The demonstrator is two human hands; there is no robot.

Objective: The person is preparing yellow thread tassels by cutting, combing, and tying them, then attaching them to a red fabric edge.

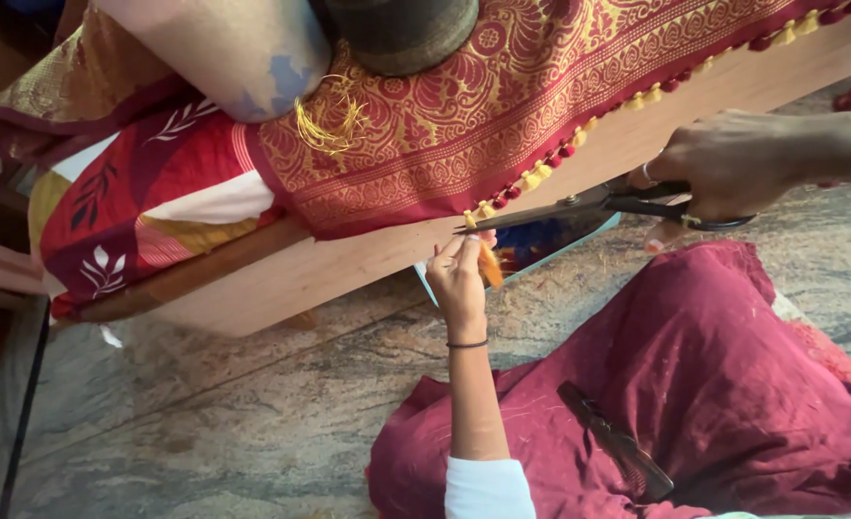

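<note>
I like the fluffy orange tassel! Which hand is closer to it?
Left. The left hand pinches the orange tassel at the edge of the red and gold cloth. The right hand is off to the side, gripping the scissors, whose tips reach toward the tassel.

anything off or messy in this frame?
One oddity: a loose tangle of gold thread lies on the red sari, apart from the tassel edge. A dark comb lies on the maroon lap cloth. The left hand pinches an orange tassel and the right hand works the scissors.
</note>
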